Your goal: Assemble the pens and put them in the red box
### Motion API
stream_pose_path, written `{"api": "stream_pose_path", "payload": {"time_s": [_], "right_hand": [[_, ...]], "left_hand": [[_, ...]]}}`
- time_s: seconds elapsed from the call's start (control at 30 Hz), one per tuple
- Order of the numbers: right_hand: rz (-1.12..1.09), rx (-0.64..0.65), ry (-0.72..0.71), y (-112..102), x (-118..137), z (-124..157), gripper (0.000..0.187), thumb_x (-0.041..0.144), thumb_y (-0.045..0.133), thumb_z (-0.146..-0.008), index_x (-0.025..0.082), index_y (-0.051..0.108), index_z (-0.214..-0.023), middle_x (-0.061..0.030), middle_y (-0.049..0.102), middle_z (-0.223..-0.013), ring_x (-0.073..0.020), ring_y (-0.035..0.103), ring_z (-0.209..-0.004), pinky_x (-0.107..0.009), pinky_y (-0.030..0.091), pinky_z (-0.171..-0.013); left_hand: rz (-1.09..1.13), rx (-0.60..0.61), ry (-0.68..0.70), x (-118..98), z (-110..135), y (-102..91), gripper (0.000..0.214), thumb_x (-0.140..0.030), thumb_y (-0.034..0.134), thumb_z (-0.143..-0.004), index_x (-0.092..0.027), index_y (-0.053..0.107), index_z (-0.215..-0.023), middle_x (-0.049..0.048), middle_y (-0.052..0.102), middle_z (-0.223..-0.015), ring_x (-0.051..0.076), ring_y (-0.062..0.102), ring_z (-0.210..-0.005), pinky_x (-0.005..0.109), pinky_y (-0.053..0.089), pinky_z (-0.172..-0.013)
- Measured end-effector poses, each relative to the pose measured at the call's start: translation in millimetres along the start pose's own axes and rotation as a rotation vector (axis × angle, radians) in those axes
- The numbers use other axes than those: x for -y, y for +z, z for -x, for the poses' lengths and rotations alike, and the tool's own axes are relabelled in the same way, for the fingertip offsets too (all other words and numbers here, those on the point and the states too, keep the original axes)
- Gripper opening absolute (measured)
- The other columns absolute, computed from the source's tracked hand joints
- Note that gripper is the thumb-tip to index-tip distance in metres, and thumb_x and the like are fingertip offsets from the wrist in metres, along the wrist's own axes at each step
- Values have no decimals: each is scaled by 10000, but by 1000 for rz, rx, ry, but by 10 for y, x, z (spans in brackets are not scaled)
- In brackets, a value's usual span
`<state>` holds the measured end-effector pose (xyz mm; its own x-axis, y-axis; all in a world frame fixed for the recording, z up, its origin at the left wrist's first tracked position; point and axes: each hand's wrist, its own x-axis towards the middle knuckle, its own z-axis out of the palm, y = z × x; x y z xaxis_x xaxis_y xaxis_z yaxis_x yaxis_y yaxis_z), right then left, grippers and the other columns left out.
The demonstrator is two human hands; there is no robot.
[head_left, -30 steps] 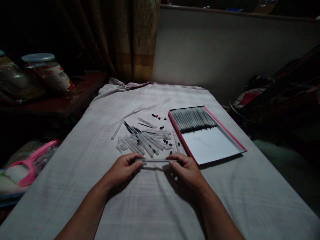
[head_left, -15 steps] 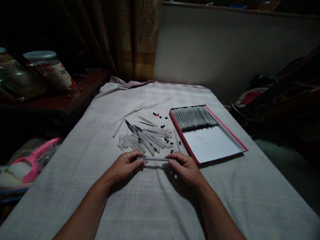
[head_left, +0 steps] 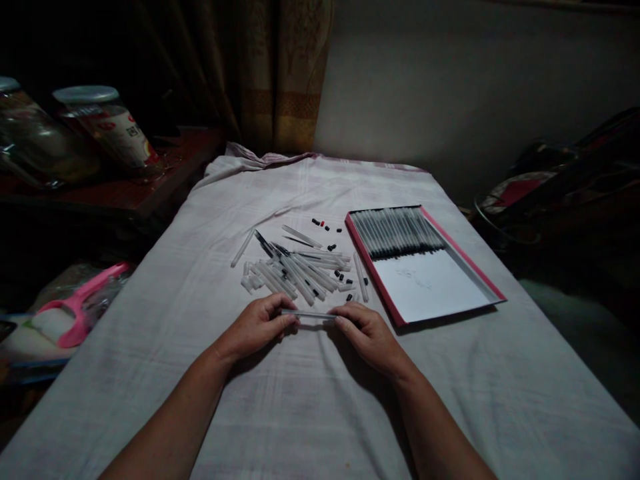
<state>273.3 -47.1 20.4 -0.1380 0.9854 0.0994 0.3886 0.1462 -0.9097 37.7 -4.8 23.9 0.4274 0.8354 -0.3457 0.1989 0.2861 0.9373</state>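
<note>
Both hands hold one clear pen (head_left: 311, 313) level, just above the white cloth (head_left: 280, 400). My left hand (head_left: 257, 327) pinches its left end and my right hand (head_left: 367, 333) pinches its right end. Just beyond the hands lies a heap of clear pen barrels (head_left: 295, 273) with dark refills and small black caps (head_left: 330, 248) scattered around it. To the right sits a shallow red-edged box (head_left: 487, 287) with a row of finished pens (head_left: 397, 230) in its far half.
Two lidded jars (head_left: 107, 130) stand on a dark shelf at the far left. A pink plastic tool (head_left: 75, 307) lies on a pile at the left edge. Dark bags (head_left: 560, 180) sit to the right, a curtain (head_left: 280, 73) hangs behind.
The hands have come a little closer together along the pen. The camera has tilted slightly, so everything sits a bit higher and further right in the picture.
</note>
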Motion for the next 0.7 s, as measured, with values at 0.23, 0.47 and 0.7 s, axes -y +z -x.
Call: {"api": "stream_pose_path", "payload": {"time_s": [0.23,0.47,0.7], "right_hand": [[25,-21,-39,114,1,-11,206,248,553,-882,206,754,-876,-45,688,-790,-172,632,-740,-286,493,-716],[144,-75,-60,-112,159,-114,193,277,593,-853,221,777,-869,-51,741,-796,-191,683,-746,-291,506,-705],[389,-710,247,-786,-41,-947,288,343,604,-792,169,799,-912,-82,779,-934,-254,706,-914,-336,516,-832]], "left_hand": [[40,-31,9,-5,0,14,255,-381,701,-748,-171,590,-840,5,660,-673,100,543,-522,208,395,-491],[185,-20,43,-23,-82,0,471,-444,757,-719,-175,579,-1061,13,673,-744,107,590,-531,190,416,-445],[430,-107,77,-31,-141,-153,563,-471,790,-716,-187,609,-1167,11,670,-812,59,543,-462,148,407,-366]]}}
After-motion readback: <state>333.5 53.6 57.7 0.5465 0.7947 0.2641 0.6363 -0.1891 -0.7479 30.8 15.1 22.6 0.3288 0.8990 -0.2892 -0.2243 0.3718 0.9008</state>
